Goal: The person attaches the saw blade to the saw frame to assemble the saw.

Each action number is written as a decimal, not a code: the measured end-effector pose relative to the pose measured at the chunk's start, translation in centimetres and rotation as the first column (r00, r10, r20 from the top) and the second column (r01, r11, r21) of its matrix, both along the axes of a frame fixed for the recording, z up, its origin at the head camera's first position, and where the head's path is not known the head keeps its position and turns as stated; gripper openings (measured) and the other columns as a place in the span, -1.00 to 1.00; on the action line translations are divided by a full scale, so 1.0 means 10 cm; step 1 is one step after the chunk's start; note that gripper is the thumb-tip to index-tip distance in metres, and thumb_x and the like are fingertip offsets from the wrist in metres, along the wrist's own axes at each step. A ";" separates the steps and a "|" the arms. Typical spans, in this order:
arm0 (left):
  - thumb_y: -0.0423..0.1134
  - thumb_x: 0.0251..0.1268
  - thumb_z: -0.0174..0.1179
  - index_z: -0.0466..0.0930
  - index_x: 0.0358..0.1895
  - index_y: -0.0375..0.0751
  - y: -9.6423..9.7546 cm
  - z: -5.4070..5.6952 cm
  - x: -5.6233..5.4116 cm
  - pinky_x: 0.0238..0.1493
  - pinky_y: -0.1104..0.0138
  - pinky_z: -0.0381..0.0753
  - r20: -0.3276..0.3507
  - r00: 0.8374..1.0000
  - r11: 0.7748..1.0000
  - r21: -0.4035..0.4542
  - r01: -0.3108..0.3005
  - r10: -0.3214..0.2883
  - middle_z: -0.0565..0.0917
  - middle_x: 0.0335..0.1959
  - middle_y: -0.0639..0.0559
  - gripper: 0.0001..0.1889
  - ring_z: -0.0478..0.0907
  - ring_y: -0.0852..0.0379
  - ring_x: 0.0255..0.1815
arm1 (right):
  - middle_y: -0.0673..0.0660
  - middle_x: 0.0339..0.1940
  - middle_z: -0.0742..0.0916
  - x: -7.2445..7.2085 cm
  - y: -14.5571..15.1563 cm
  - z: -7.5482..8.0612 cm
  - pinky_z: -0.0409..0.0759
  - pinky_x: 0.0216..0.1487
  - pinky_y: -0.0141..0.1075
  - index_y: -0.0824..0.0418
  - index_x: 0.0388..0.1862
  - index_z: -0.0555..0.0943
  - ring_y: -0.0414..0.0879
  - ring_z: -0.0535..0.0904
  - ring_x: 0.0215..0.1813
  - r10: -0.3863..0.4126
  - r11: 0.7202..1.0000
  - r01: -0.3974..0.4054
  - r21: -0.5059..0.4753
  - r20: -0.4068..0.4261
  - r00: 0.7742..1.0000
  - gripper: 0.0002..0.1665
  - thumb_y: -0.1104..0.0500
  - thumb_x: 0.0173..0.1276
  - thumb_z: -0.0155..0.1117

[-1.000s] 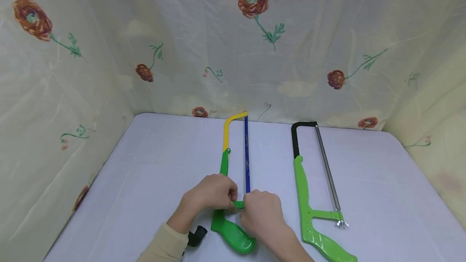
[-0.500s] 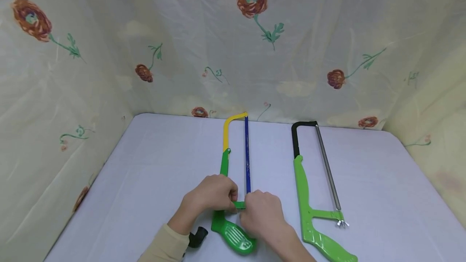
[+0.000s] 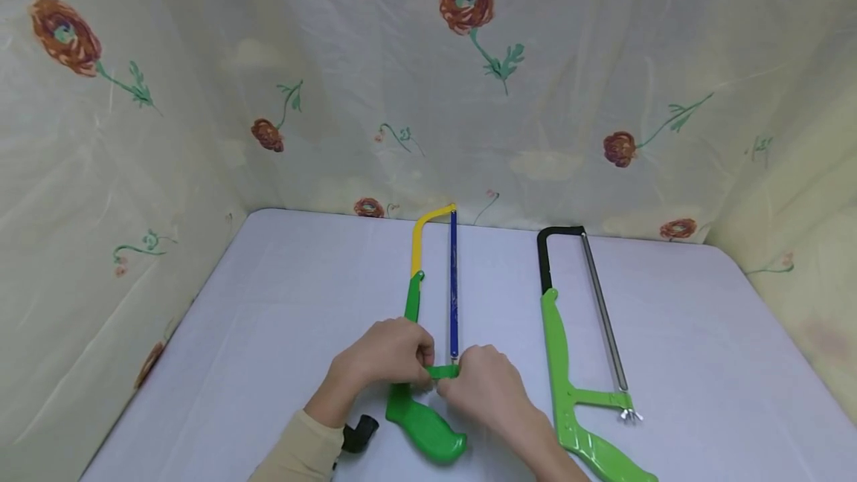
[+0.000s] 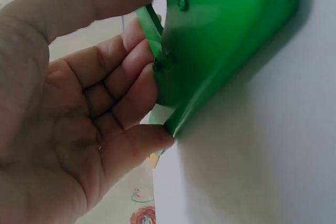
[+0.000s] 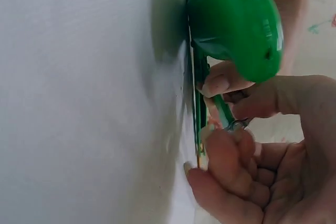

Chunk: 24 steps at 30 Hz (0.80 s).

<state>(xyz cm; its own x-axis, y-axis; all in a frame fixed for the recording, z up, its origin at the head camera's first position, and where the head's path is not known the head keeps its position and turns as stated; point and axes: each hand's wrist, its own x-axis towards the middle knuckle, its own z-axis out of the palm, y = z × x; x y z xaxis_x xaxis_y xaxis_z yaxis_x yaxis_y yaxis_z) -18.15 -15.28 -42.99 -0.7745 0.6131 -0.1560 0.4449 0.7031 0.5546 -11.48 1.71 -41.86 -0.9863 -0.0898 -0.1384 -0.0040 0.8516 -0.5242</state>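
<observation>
A hacksaw [image 3: 413, 303] with a green and yellow frame and a blue blade [image 3: 454, 281] lies on the table, its green handle [image 3: 428, 434] toward me. My left hand [image 3: 388, 354] holds the green frame just above the handle, thumb and fingers around the short crossbar [image 3: 442, 372]. At the crossbar's outer end my right hand [image 3: 492, 393] pinches a small metal wing nut [image 5: 239, 124], mostly covered by the fingers. The blade's near end shows beside the right fingertips. In the left wrist view, the left fingers [image 4: 139, 85] touch the green frame.
To the right lies a second hacksaw [image 3: 554, 341], light green and black with a grey blade and a wing nut [image 3: 631, 415] on its crossbar. A black curved object [image 3: 359, 434] is partly hidden by the left forearm. Patterned curtains stand behind the white table [image 3: 301, 266].
My right hand has turned slightly at the crossbar's end, uncovering the blade's near end and the bar's tip. The saw handle has tilted a little. The left hand keeps its hold.
</observation>
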 end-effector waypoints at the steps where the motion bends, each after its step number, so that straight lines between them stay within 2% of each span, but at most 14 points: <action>1: -0.16 -0.06 0.46 0.59 -0.57 0.11 -0.01 -0.01 -0.01 -0.54 0.45 0.36 0.001 1.000 1.000 0.007 0.000 0.000 0.51 -0.69 0.28 -0.82 0.38 0.33 -0.63 | -0.12 -0.87 0.29 -0.01 0.00 0.00 0.12 -0.72 -0.43 0.03 -0.85 0.27 -0.24 0.21 -0.77 -0.012 0.999 0.013 -0.029 0.019 1.000 -0.51 0.09 0.06 0.36; 6: -0.15 -0.05 0.46 0.59 -0.56 0.12 -0.03 -0.02 -0.03 -0.54 0.46 0.35 0.004 1.000 1.000 0.022 0.008 -0.008 0.52 -0.68 0.28 -0.82 0.39 0.34 -0.63 | -0.08 -0.93 0.41 -0.04 0.03 0.02 0.16 -0.75 -0.43 0.06 -0.87 0.32 -0.23 0.32 -0.84 -0.018 0.991 0.032 -0.131 0.110 0.994 -0.51 0.05 0.10 0.35; 10: -0.11 -0.04 0.48 0.59 -0.57 0.12 -0.03 -0.03 -0.03 -0.55 0.46 0.34 -0.007 1.000 1.000 0.014 0.011 -0.011 0.51 -0.69 0.29 -0.80 0.38 0.34 -0.63 | 0.01 -0.93 0.52 -0.06 0.06 0.01 0.19 -0.75 -0.43 0.07 -0.88 0.36 -0.18 0.44 -0.86 -0.003 0.983 0.030 -0.178 0.151 0.989 -0.53 0.06 0.09 0.33; 14: -0.08 -0.05 0.50 0.58 -0.59 0.13 -0.04 -0.04 -0.04 -0.55 0.46 0.33 -0.016 1.000 1.000 0.003 0.011 -0.011 0.50 -0.70 0.29 -0.78 0.38 0.35 -0.63 | 0.02 -0.91 0.53 -0.10 0.09 -0.04 0.34 -0.74 -0.40 0.11 -0.87 0.41 -0.13 0.52 -0.83 0.009 0.962 0.042 -0.269 0.186 0.982 -0.60 0.12 0.06 0.31; 17: -0.07 -0.06 0.51 0.58 -0.59 0.13 -0.04 -0.03 -0.04 -0.55 0.46 0.34 -0.014 1.000 1.000 -0.002 0.011 -0.011 0.51 -0.69 0.29 -0.76 0.38 0.35 -0.63 | 0.00 -0.90 0.52 -0.12 0.13 -0.09 0.47 -0.72 -0.34 0.16 -0.84 0.47 -0.15 0.52 -0.84 0.036 0.930 0.049 -0.363 0.223 0.974 -0.65 0.16 0.06 0.30; 21: -0.07 -0.07 0.52 0.58 -0.58 0.12 -0.04 -0.02 -0.04 -0.54 0.46 0.35 0.002 1.000 1.000 -0.004 0.006 -0.006 0.51 -0.68 0.28 -0.76 0.39 0.34 -0.62 | 0.00 -0.88 0.52 -0.16 0.18 -0.13 0.58 -0.68 -0.23 0.27 -0.78 0.55 -0.18 0.51 -0.83 0.101 0.866 0.056 -0.496 0.284 0.953 -0.72 0.21 0.06 0.25; 24: -0.08 -0.06 0.52 0.58 -0.58 0.11 -0.04 0.00 -0.04 -0.54 0.46 0.34 0.016 1.000 1.000 -0.002 -0.002 0.002 0.51 -0.68 0.27 -0.76 0.39 0.33 -0.63 | 0.01 -0.85 0.54 -0.18 0.22 -0.14 0.63 -0.64 -0.20 0.33 -0.72 0.58 -0.17 0.53 -0.80 0.150 0.812 0.079 -0.579 0.337 0.930 -0.76 0.24 0.06 0.22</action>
